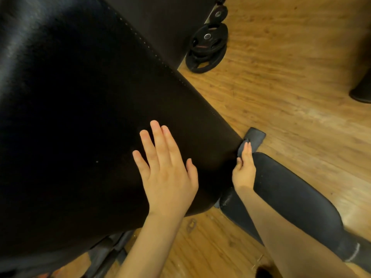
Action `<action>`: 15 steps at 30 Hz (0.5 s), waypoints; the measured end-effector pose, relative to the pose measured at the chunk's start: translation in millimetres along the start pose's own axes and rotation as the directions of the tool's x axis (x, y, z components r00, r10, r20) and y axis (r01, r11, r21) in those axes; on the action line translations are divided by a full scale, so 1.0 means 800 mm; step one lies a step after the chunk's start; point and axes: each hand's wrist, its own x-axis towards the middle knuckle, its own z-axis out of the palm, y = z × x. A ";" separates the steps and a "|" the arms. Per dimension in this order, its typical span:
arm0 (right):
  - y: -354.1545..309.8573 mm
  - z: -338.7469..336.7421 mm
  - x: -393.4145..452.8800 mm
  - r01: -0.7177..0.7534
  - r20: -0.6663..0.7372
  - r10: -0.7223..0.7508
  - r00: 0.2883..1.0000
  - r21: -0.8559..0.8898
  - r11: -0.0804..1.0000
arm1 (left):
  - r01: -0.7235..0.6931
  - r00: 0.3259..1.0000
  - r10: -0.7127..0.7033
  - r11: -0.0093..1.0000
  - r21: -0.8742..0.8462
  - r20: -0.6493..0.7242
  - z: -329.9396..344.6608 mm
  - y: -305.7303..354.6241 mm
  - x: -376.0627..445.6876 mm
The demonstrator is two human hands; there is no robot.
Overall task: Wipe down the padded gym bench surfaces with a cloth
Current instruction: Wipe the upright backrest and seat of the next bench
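A large black padded backrest fills the left and middle of the view. My left hand lies flat on its lower part, fingers straight and spread, holding nothing. My right hand is at the pad's lower right corner. It holds a small dark grey cloth between thumb and fingers against the pad's edge. Most of the cloth is hidden under the fingers. A narrower black seat pad runs toward the lower right, beside my right forearm.
A stack of black weight plates lies on the wooden floor at the top. A dark rounded base sits at the right edge. Bench frame parts show below the backrest. A dark grey flat piece lies just beyond the cloth.
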 end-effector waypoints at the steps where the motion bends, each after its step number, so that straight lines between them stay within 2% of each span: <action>1: 0.007 -0.001 0.002 -0.019 0.014 0.019 1.000 -0.005 1.000 | 0.000 1.000 0.000 1.000 0.007 -0.004 0.002 0.000 0.000; 3: 0.017 -0.002 0.011 -0.108 0.019 0.108 0.994 0.020 0.994 | 0.000 1.000 0.000 1.000 0.020 -0.005 0.003 -0.001 0.002; 6: 0.017 -0.009 0.016 -0.386 0.036 0.384 0.923 0.066 0.920 | -0.009 1.000 0.009 1.000 0.009 0.002 0.000 -0.003 0.002; 7: 0.007 -0.013 0.012 -0.384 0.030 0.383 0.923 0.083 0.920 | -0.020 1.000 0.020 1.000 -0.006 0.004 -0.002 -0.004 0.002; 9: -0.028 -0.019 -0.004 -0.243 -0.039 0.251 0.967 0.147 0.959 | -0.051 0.999 0.051 0.997 -0.057 0.000 -0.011 -0.006 0.000; 12: -0.116 -0.023 -0.047 0.086 -0.114 -0.057 0.992 0.267 0.960 | -0.084 0.996 0.082 0.985 -0.151 -0.023 -0.038 -0.018 -0.006; 14: -0.184 -0.019 -0.078 0.314 -0.137 -0.285 0.949 0.301 0.900 | -0.079 0.995 0.068 0.981 -0.174 -0.070 -0.065 -0.041 -0.008; 15: -0.218 -0.016 -0.092 0.428 -0.149 -0.401 0.904 0.297 0.854 | -0.074 0.993 0.056 0.981 -0.177 -0.101 -0.079 -0.057 -0.008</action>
